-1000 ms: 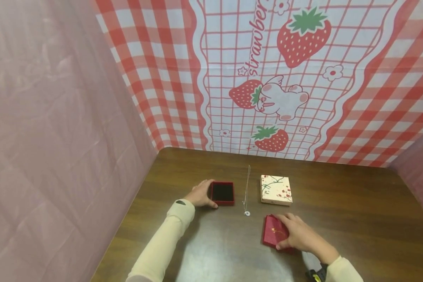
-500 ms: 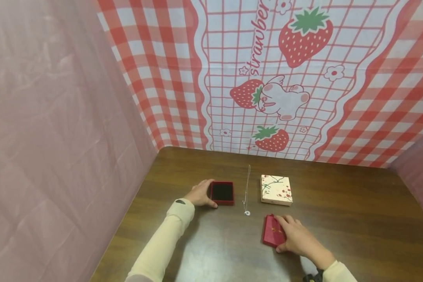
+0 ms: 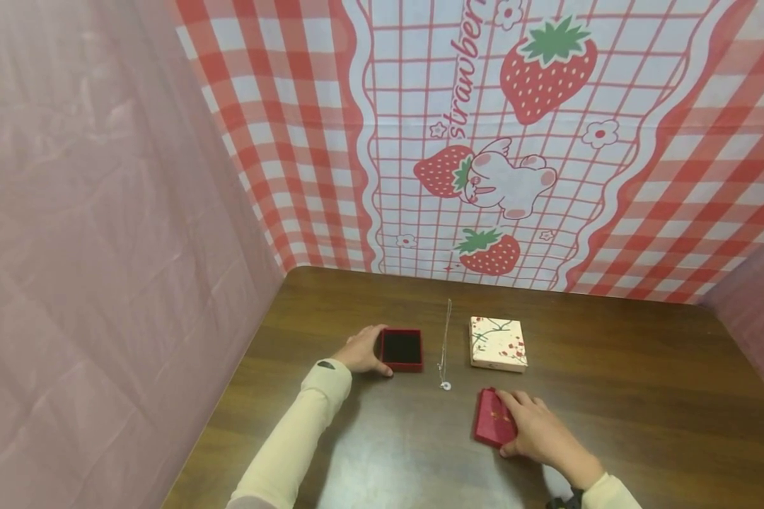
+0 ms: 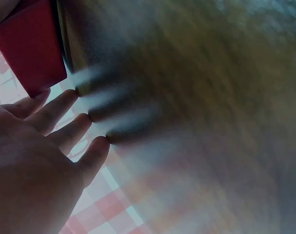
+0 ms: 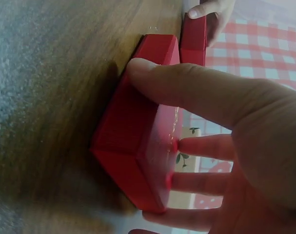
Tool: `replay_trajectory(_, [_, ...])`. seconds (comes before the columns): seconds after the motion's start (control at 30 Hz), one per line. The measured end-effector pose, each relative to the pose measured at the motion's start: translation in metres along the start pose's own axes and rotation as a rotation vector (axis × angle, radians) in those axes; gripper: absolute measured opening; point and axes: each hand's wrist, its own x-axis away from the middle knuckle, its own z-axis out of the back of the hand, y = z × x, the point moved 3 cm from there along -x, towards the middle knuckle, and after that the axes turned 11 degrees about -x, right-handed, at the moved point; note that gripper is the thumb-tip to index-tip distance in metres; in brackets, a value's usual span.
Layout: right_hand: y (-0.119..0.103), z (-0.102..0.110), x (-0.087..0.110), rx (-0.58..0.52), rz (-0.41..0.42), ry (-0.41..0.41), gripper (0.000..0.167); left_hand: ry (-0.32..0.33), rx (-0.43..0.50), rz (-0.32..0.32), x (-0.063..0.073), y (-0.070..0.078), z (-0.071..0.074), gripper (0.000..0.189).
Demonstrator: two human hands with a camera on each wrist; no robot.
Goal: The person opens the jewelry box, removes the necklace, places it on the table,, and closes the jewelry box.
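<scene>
In the head view, an open red box (image 3: 402, 366) with a black lining sits left of centre on the brown table. My left hand (image 3: 363, 351) holds its left side, thumb at the near corner and index finger at the far one. The other fingertips (image 4: 84, 118) rest on the table in the left wrist view. My right hand (image 3: 537, 428) grips a red box lid (image 3: 493, 418) with gold lettering on top. Its thumb (image 5: 145, 73) presses one side and the fingers reach the opposite side. Between the two boxes lies a silver necklace (image 3: 445, 346) with a round pendant.
A cream box (image 3: 499, 343) printed with red blossoms stands behind the lid. The wooden table (image 3: 382, 438) meets a strawberry-print checked cloth (image 3: 477, 141) at the back. Pink fabric (image 3: 127, 212) hangs along the left.
My right hand has shifted slightly about the lid, and the lid's right part, seen under the hand a second ago, is now hidden. The left hand, open box and necklace stay put.
</scene>
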Motion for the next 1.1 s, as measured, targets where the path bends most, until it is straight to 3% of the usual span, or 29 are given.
replay_trajectory(1.1, [0.0004,0.0055,-0.0027,-0.070,0.072,0.102,0.091,-0.006,-0.001,-0.006,0.0005,0.0010,-0.0004,0.101])
